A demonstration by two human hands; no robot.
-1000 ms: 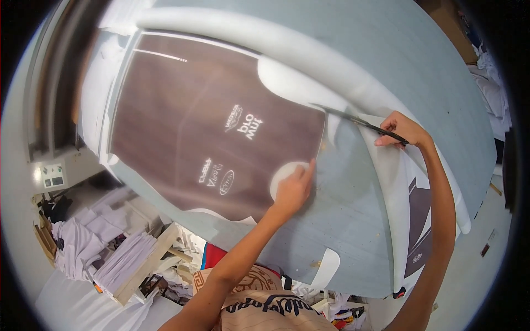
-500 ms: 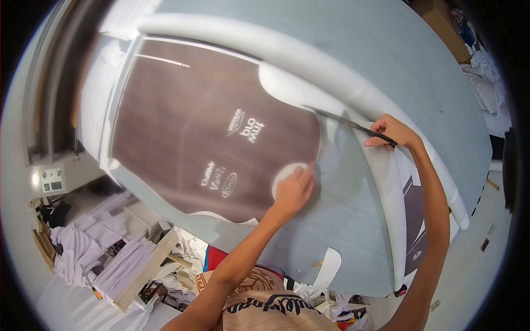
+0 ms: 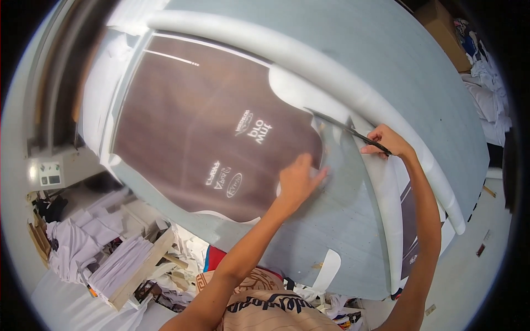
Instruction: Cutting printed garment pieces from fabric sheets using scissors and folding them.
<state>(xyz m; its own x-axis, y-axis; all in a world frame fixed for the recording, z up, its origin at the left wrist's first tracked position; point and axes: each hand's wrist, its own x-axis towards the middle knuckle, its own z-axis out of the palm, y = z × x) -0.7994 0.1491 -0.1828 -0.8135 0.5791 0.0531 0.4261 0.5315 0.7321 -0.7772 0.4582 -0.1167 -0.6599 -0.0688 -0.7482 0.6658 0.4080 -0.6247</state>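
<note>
on the grey table (image 3: 458, 116), a dark printed panel (image 3: 182, 110) lies flat to the left of the scissors (image 3: 358, 134), and the cutting looks partly done. its right end seems free, with bare table just past the dark edge, and much of the near side borders on table too. left over, i judge, is the far right curve, where a white margin (image 3: 290, 86) meets the dark print and the blades lie near the corner. a long white strip (image 3: 390, 237) curves off to the right; a white scrap (image 3: 330, 269) lies by the near edge. the hands are apart: the right hand (image 3: 386, 140) is clamped on the scissors' handles, while the left hand (image 3: 298, 179), thumb spread, grips nothing over the panel's near right corner; whether it presses down, i cannot tell.
</note>
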